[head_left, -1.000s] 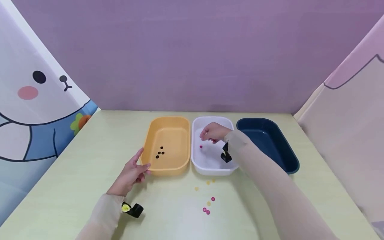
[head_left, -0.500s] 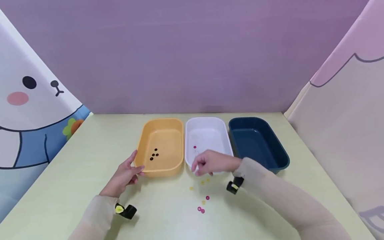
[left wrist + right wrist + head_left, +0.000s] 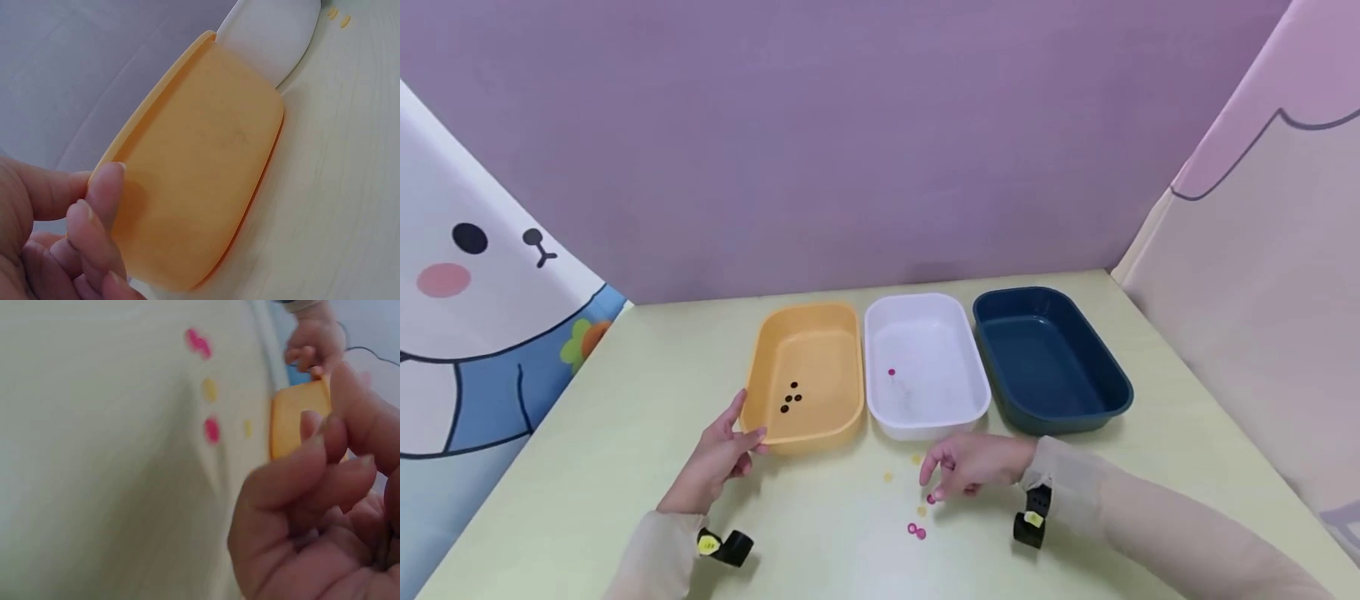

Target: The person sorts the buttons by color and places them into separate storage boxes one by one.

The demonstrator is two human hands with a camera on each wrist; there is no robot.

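Observation:
My left hand (image 3: 717, 460) holds the front left corner of the yellow-orange tray (image 3: 852, 417), thumb at the rim, as the left wrist view also shows at the tray's edge (image 3: 153, 103). Inside that tray lie several small black button-like discs (image 3: 788, 399). My right hand (image 3: 976, 463), fingers loosely bent and nothing between them, is low over the table in front of the white tray (image 3: 955, 358). Its fingertips are right at a pink disc (image 3: 931, 499); in the right wrist view the pink disc (image 3: 212, 430) lies on the table, apart from the fingers. One pink disc (image 3: 891, 372) is in the white tray.
A dark blue tray (image 3: 1045, 358) stands right of the white one. On the table (image 3: 820, 542) lie two touching pink discs (image 3: 917, 531) and several yellow discs (image 3: 888, 477), partly near my right hand. A purple cloth (image 3: 880, 142) rises behind the trays.
My right hand has come out of the white tray, toward me and down to the loose discs on the table. My left hand keeps its hold on the yellow-orange tray; the head view has shifted slightly.

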